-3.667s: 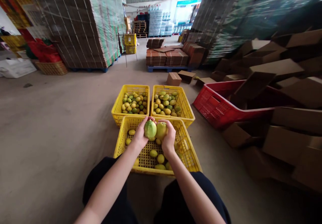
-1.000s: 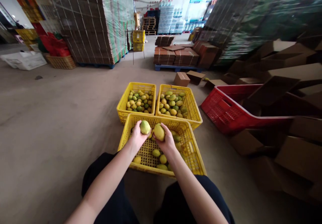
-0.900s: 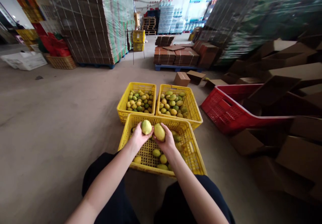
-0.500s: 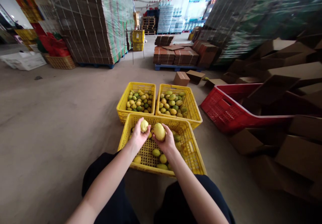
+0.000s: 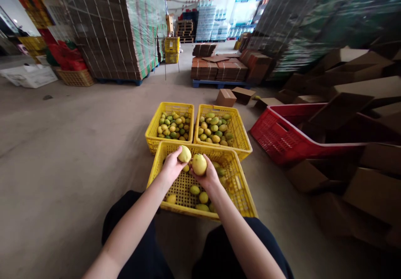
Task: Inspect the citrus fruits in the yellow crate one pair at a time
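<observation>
Above the front yellow crate [image 5: 247,195], each of my hands holds a yellow-green lemon. My left hand [image 5: 171,166] is closed round the left lemon [image 5: 184,154], thumb along its upper side. In my right hand [image 5: 210,176] lies the other lemon [image 5: 199,164], a bit larger, with its end facing up. The two fruits are close together, with a small gap between them. Below, several loose lemons [image 5: 194,190] lie on the crate's perforated floor, mostly on the right side; my hands and forearms hide some of them.
Behind it stand a left yellow crate [image 5: 152,133] and a right yellow crate [image 5: 242,135], both holding many lemons. To the right is a red crate [image 5: 269,137] among cardboard boxes [image 5: 372,191]. Flattened cartons [image 5: 219,70] lie on a blue pallet farther back.
The lemon in my left hand has turned and shifted slightly up and right, showing more of its surface. My right hand and its lemon have barely moved.
</observation>
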Motion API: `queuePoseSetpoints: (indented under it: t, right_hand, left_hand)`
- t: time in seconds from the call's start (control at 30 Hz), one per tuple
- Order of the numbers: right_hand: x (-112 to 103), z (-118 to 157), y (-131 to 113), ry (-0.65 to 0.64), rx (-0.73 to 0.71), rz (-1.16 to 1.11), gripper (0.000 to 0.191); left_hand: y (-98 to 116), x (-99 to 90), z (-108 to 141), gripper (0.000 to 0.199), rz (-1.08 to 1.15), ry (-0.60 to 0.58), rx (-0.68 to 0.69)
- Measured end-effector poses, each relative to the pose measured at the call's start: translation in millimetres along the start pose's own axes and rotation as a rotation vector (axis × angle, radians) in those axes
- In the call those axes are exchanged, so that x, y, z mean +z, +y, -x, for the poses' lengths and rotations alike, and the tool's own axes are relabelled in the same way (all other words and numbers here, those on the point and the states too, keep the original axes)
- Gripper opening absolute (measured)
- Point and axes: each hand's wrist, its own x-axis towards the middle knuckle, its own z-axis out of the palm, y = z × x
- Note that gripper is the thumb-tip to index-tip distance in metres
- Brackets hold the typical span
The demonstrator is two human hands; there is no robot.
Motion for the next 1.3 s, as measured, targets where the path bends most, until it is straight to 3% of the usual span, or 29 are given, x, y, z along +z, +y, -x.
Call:
queuePoseSetpoints:
  t: [0.2, 0.33, 0.5, 0.63, 0.77, 0.93, 1.03, 1.17, 1.3]
  right_hand:
    - [2.6, 5.9, -3.5, -0.025, -0.114, -0.051, 0.015]
    - [-0.3, 5.0, -7.1, -0.1, -0.032, -0.068, 0.026]
    - [-4.1, 0.9, -10.6, -0.048, 0.027, -0.023, 0.032]
    - [-2.2, 3.0, -9.8, 0.012, -0.046, -0.015, 0.019]
    - [0.6, 8.1, -9.6, -0.036, -0.088, -0.018, 0.018]
    - [-0.7, 9.0, -11.5, -0.046, 0.03, 0.023, 0.027]
    - [-1.1, 8.3, -10.2, -0.026, 0.029, 0.044, 0.029]
    - [0.8, 8.7, -5.9, 0.032, -0.004, 0.063, 0.023]
    - [1.0, 8.1, -4.0, 0.065, -0.005, 0.022, 0.018]
  left_hand:
    - [3.6, -3.0, -2.1, 0.014, -0.021, -0.022, -0.065]
    - [6.3, -2.4, 1.4, 0.024, 0.022, -0.098, -0.127]
    - [9.4, -1.4, 3.8, 0.025, 0.114, -0.081, -0.061]
    - [9.4, 0.0, 3.2, 0.016, 0.16, -0.057, -0.014]
    - [9.5, -0.6, 3.0, 0.007, 0.193, -0.054, 0.072]
    - [10.5, -5.5, 5.2, 0.018, 0.257, -0.114, -0.057]
    - [10.4, -5.9, 6.8, 0.028, 0.22, -0.105, -0.118]
    - [9.9, -2.9, 7.3, 0.023, 0.132, -0.111, -0.088]
    - [10.0, -3.4, 8.0, 0.019, 0.191, -0.077, -0.076]
